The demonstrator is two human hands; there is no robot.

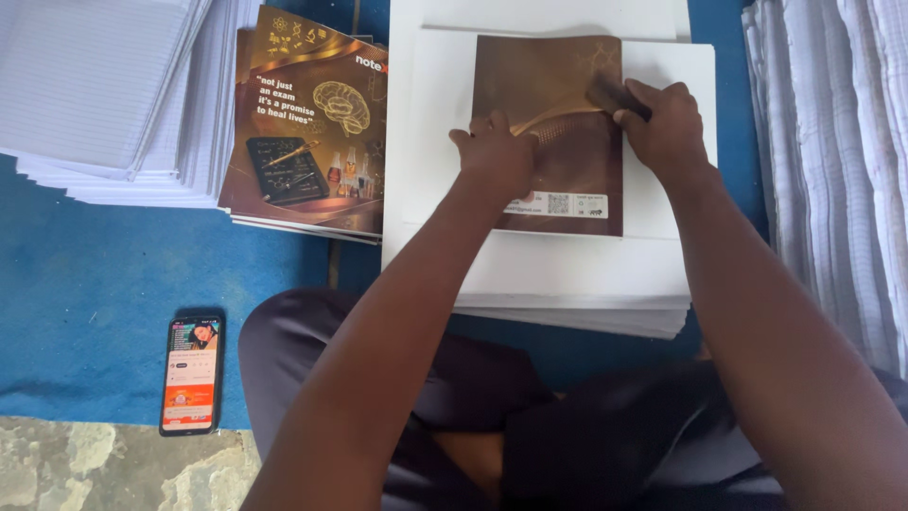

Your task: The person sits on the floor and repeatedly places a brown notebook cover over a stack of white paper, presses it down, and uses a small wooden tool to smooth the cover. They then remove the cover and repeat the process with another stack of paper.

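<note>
A brown notebook cover (558, 76) lies face down on a stack of white sheets (567, 274) in front of me. My left hand (497, 151) presses flat on the cover's lower left part with its fingers spread. My right hand (667, 118) grips a small dark wooden block (613, 93) and holds it against the cover near its right edge. Both forearms reach in from the bottom of the view over my crossed legs.
A pile of brown printed covers (307, 123) lies left of the white stack. Stacks of ruled paper (104, 85) fill the upper left. More white bundles (832, 161) stand at the right. A phone (192, 372) with a lit screen rests on the blue mat (85, 284).
</note>
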